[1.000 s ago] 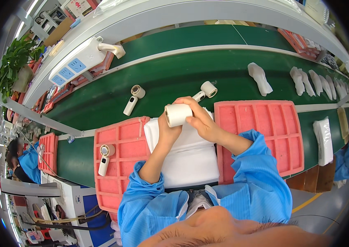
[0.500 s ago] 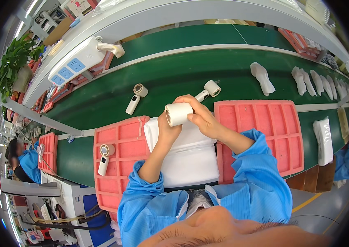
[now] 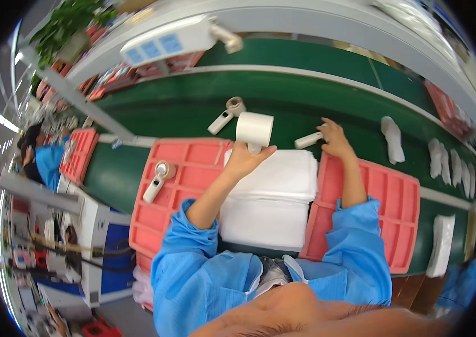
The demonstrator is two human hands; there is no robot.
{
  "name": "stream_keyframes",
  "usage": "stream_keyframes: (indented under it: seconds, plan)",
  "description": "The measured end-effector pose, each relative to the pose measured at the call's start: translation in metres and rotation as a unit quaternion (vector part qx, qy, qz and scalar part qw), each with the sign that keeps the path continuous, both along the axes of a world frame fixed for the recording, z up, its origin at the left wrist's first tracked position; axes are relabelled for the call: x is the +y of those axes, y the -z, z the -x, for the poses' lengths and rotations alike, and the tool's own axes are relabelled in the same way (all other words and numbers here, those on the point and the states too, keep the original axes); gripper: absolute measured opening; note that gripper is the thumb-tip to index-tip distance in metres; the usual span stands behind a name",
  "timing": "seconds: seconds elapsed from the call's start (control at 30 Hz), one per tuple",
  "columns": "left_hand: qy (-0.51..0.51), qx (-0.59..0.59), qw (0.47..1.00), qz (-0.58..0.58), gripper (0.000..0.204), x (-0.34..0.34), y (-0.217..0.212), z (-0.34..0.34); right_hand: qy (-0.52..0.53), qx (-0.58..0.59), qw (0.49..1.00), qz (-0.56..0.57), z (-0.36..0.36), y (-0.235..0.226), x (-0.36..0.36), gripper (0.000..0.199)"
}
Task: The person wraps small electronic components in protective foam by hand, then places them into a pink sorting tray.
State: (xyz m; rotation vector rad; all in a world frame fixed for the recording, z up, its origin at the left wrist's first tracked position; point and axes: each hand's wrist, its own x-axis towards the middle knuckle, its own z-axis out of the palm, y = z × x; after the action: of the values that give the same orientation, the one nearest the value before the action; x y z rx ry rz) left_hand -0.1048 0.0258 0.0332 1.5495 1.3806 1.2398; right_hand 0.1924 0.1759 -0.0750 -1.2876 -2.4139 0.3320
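Observation:
My left hand (image 3: 246, 160) is closed around the handle of a white handheld fan (image 3: 255, 129), its round head upright above my fingers. Over the green belt, my right hand (image 3: 334, 140) curls over the head of a second white handheld fan (image 3: 308, 140). That fan's handle lies pointing left, and my fingers hide most of its head. Another handheld fan (image 3: 227, 115) rests on the belt, left of the one I hold. One more handheld fan (image 3: 159, 180) lies on the left pink foam tray (image 3: 190, 149). Between my arms sits a stack of white sheets (image 3: 269, 222).
A second pink foam tray (image 3: 398, 196) is at my right. White wrapped pieces (image 3: 392, 140) lie along the belt (image 3: 294, 101). A grey shelf beam with a white power strip (image 3: 165, 42) crosses above. A co-worker (image 3: 50, 160) sits at far left.
My right hand has left the first fan and moved right to the fan on the belt. My left hand now holds the first fan alone. The view has shifted and tilted.

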Motion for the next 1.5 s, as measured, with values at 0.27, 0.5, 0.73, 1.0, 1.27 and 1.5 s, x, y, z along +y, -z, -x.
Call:
stream_keyframes:
  seconds: [0.27,0.5,0.73,1.0,1.27,1.5]
  plan:
    - [-0.161,0.168,0.973,0.003,0.041,-0.100,0.024,0.124,0.130,0.214,0.964,0.087,-0.051,0.053,0.052,0.061]
    - [-0.323,0.241,0.914,0.055,0.045,-0.189,0.043,0.173,0.228,0.126,0.960,0.102,-0.041,0.058,0.052,0.066]
    - [-0.327,0.381,0.864,0.040,0.045,-0.189,0.063,0.207,0.241,0.146,0.954,0.103,-0.042,0.060,0.053,0.073]
    - [-0.277,0.386,0.867,-0.147,0.031,-0.123,-0.014,0.089,0.201,0.344,0.870,0.290,-0.034,0.007,0.024,0.049]
    - [0.092,0.306,0.943,-0.089,0.019,-0.012,0.009,-0.080,0.256,0.414,0.755,0.440,-0.026,-0.016,0.009,0.053]
    - [0.065,0.357,0.930,-0.052,0.022,0.010,0.058,-0.089,0.198,0.455,0.738,0.457,-0.029,-0.035,0.001,0.052]
